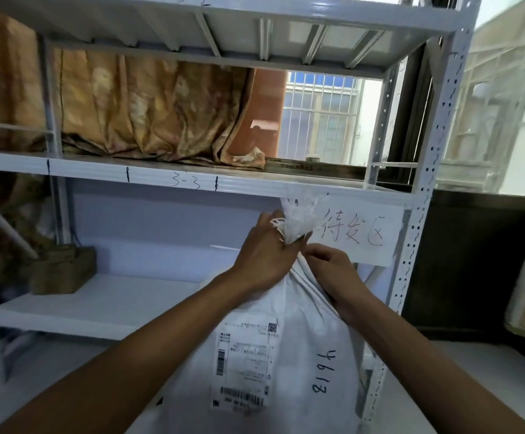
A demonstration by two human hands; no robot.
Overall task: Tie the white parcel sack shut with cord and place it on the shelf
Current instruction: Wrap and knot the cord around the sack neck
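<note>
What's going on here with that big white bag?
A person is closing a white parcel sack in front of a metal shelf. The left hand grips the bunched neck, where white cord shows, while the right hand pinches just below it. The sack isn't on the shelf yet.

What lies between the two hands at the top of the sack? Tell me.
In the head view, the gathered neck of the white sack stands between the left hand and the right hand, with white cord wrapped around it.
</note>
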